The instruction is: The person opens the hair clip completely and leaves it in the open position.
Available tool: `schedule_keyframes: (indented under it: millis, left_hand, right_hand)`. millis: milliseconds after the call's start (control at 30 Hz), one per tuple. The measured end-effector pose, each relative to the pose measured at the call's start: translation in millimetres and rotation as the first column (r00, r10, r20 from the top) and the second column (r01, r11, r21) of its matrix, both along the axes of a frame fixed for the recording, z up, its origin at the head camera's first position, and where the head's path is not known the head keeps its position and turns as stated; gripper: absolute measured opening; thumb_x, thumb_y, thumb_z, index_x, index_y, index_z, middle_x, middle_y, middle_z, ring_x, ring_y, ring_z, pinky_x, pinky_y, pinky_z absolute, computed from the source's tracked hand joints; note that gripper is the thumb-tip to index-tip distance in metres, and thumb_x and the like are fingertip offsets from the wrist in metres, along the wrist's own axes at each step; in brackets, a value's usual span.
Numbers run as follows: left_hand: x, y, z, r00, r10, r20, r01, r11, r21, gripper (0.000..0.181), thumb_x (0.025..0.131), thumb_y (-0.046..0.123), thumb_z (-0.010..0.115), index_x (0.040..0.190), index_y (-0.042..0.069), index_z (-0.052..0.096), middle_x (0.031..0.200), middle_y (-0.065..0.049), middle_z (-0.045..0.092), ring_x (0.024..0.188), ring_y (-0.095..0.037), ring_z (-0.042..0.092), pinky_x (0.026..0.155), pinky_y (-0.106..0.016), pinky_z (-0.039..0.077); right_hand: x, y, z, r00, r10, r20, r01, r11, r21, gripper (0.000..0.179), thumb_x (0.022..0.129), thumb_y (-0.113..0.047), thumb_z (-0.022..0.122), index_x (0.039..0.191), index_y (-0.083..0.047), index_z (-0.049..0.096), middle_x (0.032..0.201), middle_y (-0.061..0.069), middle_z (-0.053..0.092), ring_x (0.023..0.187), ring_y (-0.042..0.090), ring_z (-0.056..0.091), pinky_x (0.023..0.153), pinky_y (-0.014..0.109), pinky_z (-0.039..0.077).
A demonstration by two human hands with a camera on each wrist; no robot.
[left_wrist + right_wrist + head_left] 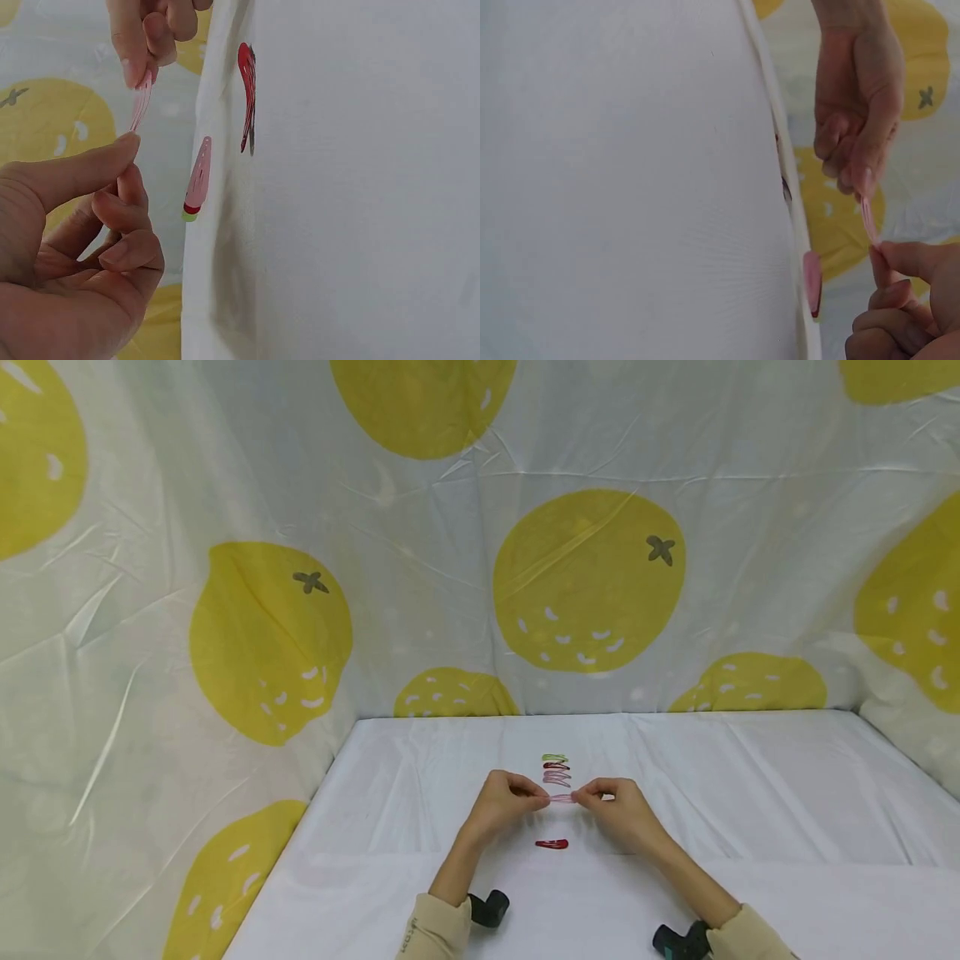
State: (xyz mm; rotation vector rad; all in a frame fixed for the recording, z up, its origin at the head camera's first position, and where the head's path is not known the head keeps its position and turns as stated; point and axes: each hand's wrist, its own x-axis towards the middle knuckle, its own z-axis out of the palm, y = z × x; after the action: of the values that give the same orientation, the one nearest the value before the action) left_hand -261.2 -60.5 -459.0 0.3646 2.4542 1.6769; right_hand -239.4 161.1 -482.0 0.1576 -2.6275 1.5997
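Observation:
A pink snap hair clip (562, 798) is held level above the table between both hands. My left hand (501, 806) pinches one end between thumb and forefinger. The other end is pinched by my right hand (624, 815) in the same way. In the left wrist view this pink clip (140, 109) spans the small gap between the two sets of fingertips. A red snap clip (552, 844) lies on the table, nearer the body. Beyond the hands are a green clip (554, 757), a dark red clip (556, 766) and pink clips (557, 777), lined up closely.
White cloth covers the table (750, 793). A curtain (420, 577) printed with yellow fruit hangs behind it and along the left side. Black wrist devices (490, 908) sit at the cuffs of both beige sleeves (437, 931).

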Motion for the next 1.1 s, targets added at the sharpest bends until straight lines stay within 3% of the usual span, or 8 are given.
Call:
schedule_keyframes:
  millis: [233, 333, 600, 833, 1000, 1100]
  left_hand:
    - [-2.1, 0.7, 2.6, 1.0, -0.002, -0.025, 0.003, 1.0, 0.031, 0.011, 0.085, 0.009, 0.085, 0.089, 0.001, 0.08, 0.083, -0.006, 0.077, 0.069, -0.008, 0.059, 0.065, -0.022, 0.048]
    - [-1.3, 1.3, 3.5, 0.998, -0.03, -0.047, 0.031, 0.999, 0.019, 0.009, 0.084, 0.007, 0.085, 0.088, 0.0, 0.08, 0.078, -0.006, 0.074, 0.066, -0.008, 0.056, 0.062, -0.021, 0.045]
    - [3.9, 3.2, 5.7, 0.989, -0.145, -0.042, 0.144, 0.989, -0.017, 0.008, 0.084, 0.006, 0.084, 0.086, 0.0, 0.081, 0.083, -0.014, 0.077, 0.067, -0.006, 0.061, 0.063, -0.02, 0.047]
    - [4.7, 5.0, 4.0, 0.992, -0.122, -0.034, 0.122, 0.993, 0.007, 0.007, 0.086, 0.006, 0.082, 0.087, -0.001, 0.081, 0.084, -0.017, 0.078, 0.071, -0.009, 0.065, 0.068, -0.021, 0.05]
    - [4.6, 6.0, 2.2, 0.991, -0.134, -0.02, 0.134, 0.991, 0.027, 0.009, 0.086, 0.008, 0.082, 0.09, -0.001, 0.081, 0.088, -0.016, 0.079, 0.073, -0.008, 0.065, 0.069, -0.021, 0.051]
    - [4.2, 6.9, 2.1, 0.993, -0.114, -0.042, 0.116, 0.992, 0.046, 0.012, 0.087, 0.012, 0.083, 0.091, 0.0, 0.082, 0.091, -0.016, 0.079, 0.074, -0.008, 0.062, 0.069, -0.021, 0.05]
  right_hand:
    - [0.0, -0.6, 4.1, 0.999, -0.031, -0.01, 0.031, 0.999, -0.036, 0.019, 0.095, -0.025, 0.075, 0.092, -0.007, 0.08, 0.093, 0.008, 0.077, 0.085, 0.01, 0.057, 0.074, 0.022, 0.047]
    - [1.3, -1.3, 5.4, 0.999, -0.037, -0.006, 0.036, 0.998, -0.057, 0.019, 0.095, -0.025, 0.076, 0.093, -0.007, 0.08, 0.093, 0.007, 0.077, 0.085, 0.011, 0.058, 0.074, 0.022, 0.048]
    - [2.9, -4.5, 3.3, 0.996, 0.07, -0.058, -0.075, 0.994, -0.084, 0.013, 0.093, -0.021, 0.078, 0.093, -0.008, 0.08, 0.095, 0.007, 0.079, 0.083, 0.01, 0.068, 0.071, 0.02, 0.05]
    - [4.2, -6.3, 1.6, 0.998, 0.042, -0.038, -0.046, 0.993, -0.105, 0.012, 0.092, -0.024, 0.079, 0.094, -0.012, 0.082, 0.096, 0.006, 0.079, 0.084, 0.006, 0.067, 0.075, 0.02, 0.051]
    - [4.9, -6.8, 0.0, 0.995, 0.08, -0.065, -0.088, 0.988, -0.126, 0.013, 0.092, -0.02, 0.079, 0.096, -0.008, 0.081, 0.096, 0.007, 0.079, 0.086, 0.015, 0.073, 0.076, 0.02, 0.053]
    - [5.1, -8.5, -0.3, 0.996, 0.073, -0.054, -0.079, 0.992, -0.103, 0.014, 0.092, -0.025, 0.079, 0.095, -0.012, 0.082, 0.095, 0.004, 0.079, 0.087, 0.011, 0.07, 0.077, 0.02, 0.051]
